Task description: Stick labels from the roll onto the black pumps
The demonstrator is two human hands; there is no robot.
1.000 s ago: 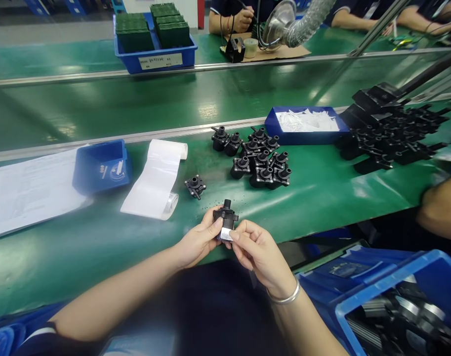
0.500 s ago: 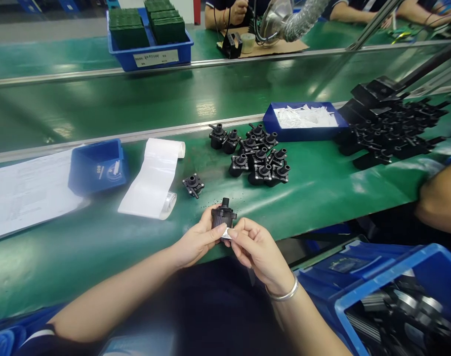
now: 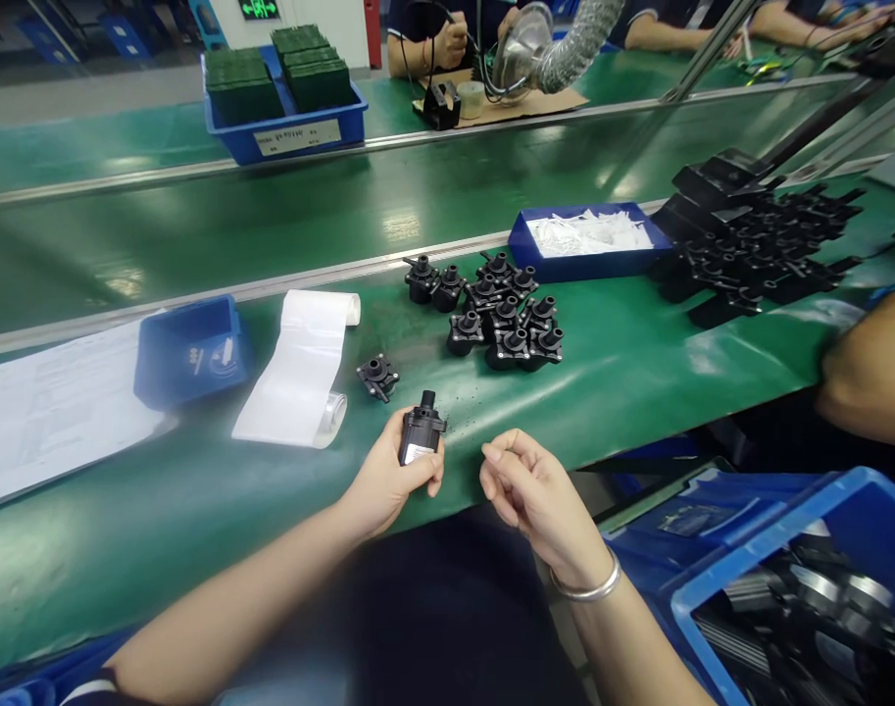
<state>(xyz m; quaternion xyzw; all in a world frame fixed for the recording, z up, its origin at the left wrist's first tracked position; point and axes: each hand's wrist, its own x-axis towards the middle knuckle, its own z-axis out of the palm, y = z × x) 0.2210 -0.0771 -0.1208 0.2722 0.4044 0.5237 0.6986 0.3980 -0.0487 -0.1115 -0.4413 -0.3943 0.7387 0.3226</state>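
Note:
My left hand point(image 3: 388, 482) is wrapped round a small black pump point(image 3: 422, 429), held upright with its outlet pointing up. A white label point(image 3: 420, 452) is on the pump's side, just above my thumb. To the right, apart from the pump, my right hand point(image 3: 524, 482) has its fingers curled in against the thumb, and nothing shows between them. One more black pump point(image 3: 378, 377) stands on the green bench just beyond my left hand. Left of it, a partly unrolled white label strip point(image 3: 300, 368) lies on the bench.
Several black pumps point(image 3: 506, 314) stand in a group, with a larger pile point(image 3: 763, 240) at right. A blue box point(image 3: 586, 267) contains white pieces. A blue bin point(image 3: 189, 358) rests on papers point(image 3: 57, 402). A blue crate point(image 3: 777, 549) with parts is low right. Co-workers' hands are opposite.
My right hand has let go of the label and drawn away to the right. The label now lies on the pump's side, and my left hand has shifted slightly left with the pump.

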